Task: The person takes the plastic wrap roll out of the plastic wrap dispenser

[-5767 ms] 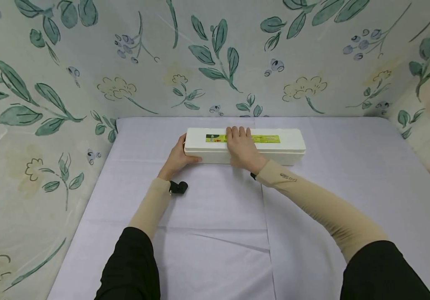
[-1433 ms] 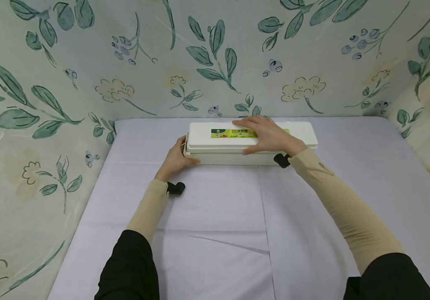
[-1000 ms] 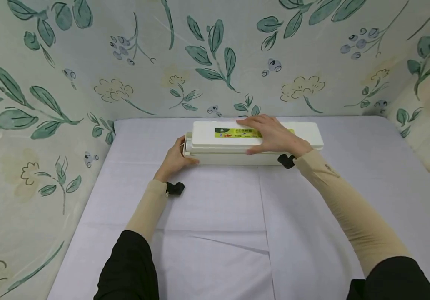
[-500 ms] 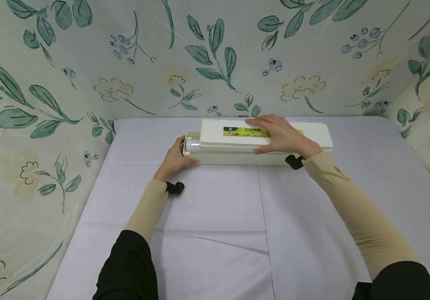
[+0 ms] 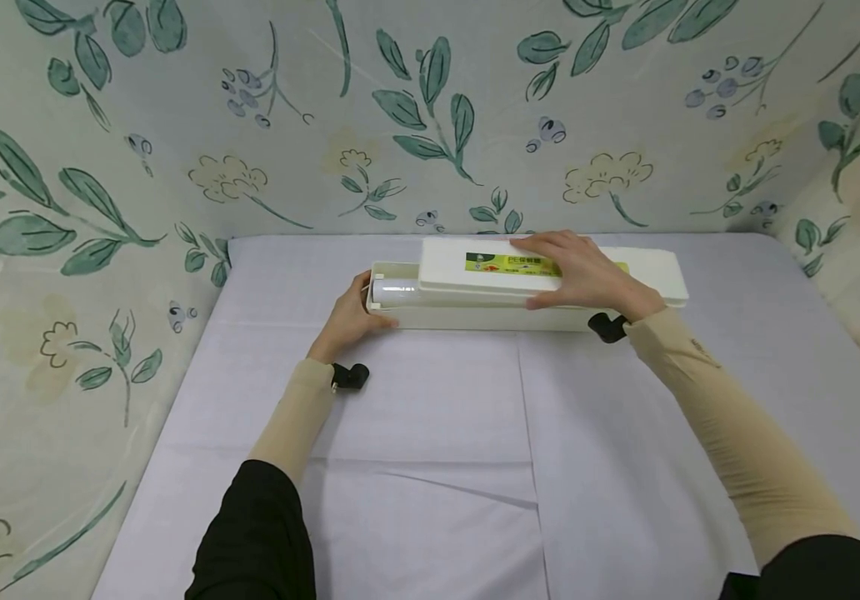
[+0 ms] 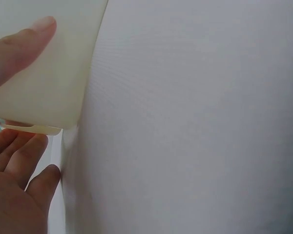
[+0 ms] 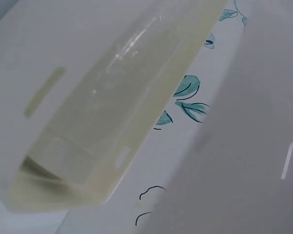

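Observation:
A long white cling film box (image 5: 467, 318) lies near the table's far edge. Its white lid (image 5: 441, 271), with a yellow-green label (image 5: 490, 263), is shifted right, leaving the box's left end uncovered. There a clear roll of cling film (image 5: 397, 291) shows; the right wrist view has the same roll (image 7: 122, 83) inside the box. My left hand (image 5: 350, 318) holds the box's left end, thumb on the front wall and fingers at the end wall. My right hand (image 5: 583, 275) grips the lid from above, thumb on its front edge; this hand is outside the right wrist view.
A white cloth (image 5: 430, 467) with creases covers the table. Behind it and to the left hangs a leaf-patterned curtain (image 5: 505, 108). A small black wrist camera (image 5: 351, 377) sits on the left wrist, another black camera (image 5: 607, 327) on the right.
The lid lay fully on the box at first. My right hand has shifted along it and slid it to the right, baring the roll's left end. My left hand stays on the box.

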{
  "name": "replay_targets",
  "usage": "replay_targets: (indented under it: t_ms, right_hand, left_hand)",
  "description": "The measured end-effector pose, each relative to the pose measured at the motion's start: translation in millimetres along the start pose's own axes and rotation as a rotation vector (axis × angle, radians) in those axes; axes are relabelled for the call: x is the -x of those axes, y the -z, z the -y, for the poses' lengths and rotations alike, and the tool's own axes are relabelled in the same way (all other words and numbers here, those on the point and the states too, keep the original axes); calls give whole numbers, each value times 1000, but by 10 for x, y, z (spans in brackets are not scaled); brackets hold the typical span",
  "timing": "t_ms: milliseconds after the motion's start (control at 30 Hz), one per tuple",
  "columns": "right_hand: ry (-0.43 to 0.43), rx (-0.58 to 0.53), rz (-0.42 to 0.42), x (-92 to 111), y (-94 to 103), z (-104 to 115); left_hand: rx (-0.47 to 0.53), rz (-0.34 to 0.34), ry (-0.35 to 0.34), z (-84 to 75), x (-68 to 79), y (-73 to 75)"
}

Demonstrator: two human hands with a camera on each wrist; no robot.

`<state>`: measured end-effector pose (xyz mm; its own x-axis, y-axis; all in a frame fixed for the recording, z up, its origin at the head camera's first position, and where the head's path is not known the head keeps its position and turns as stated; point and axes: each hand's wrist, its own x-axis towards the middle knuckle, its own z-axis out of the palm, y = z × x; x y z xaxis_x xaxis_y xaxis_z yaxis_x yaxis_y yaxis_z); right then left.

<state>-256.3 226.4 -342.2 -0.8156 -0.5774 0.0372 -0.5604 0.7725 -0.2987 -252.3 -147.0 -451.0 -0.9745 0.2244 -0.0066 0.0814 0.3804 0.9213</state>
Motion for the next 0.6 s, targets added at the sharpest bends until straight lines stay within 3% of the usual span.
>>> replay_targets:
  t_ms: [600]
  right_hand:
    - [-66, -21, -6, 170, 42, -174]
  left_hand:
    - [-4, 4, 10, 0, -3, 2]
